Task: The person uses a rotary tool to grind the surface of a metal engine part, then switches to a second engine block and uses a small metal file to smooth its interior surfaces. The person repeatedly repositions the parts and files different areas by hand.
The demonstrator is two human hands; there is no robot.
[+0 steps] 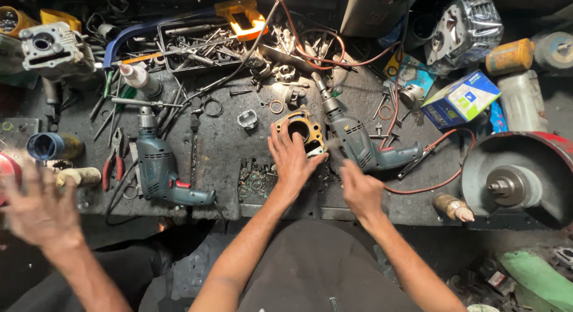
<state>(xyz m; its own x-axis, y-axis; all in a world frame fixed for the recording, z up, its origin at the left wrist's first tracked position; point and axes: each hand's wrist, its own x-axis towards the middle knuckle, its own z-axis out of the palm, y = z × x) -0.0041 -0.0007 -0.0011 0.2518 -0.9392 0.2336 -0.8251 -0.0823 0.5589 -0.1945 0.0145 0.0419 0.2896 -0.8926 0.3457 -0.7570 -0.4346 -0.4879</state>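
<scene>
Resting flat on the dark, grimy desk (227,139), near its middle, is an engine cylinder block (300,128) with a round bore and a yellowish gasket face, bare and standing apart from any engine. Left hand (290,157): laid over the block's near edge, fingers spread and open, pressing down rather than gripping. Right hand (360,190): just right of the block, motion-blurred, fingers curled around a small thin item; what it is cannot be told. Progress, as a judgement: the block is bare and under work on its top face; nothing shows it fitted to other parts, so cleaning or reassembly appears to remain. Just right of the block, touching distance from the right hand: a teal electric drill (357,142), chuck pointing far, red cord (441,181) looping to the right. Left of centre: a second teal drill (158,166), chuck pointing far, with red-handled pliers (112,166) beside it. Far side: a wire tray of loose tools (197,46), an orange-handled hacksaw (242,17), scattered rings and a small piston (247,119). Far right: a blue-and-white carton (461,99) and a bench grinder wheel (513,187). Near left edge: another person's blurred hand (39,210), separate from the work.
</scene>
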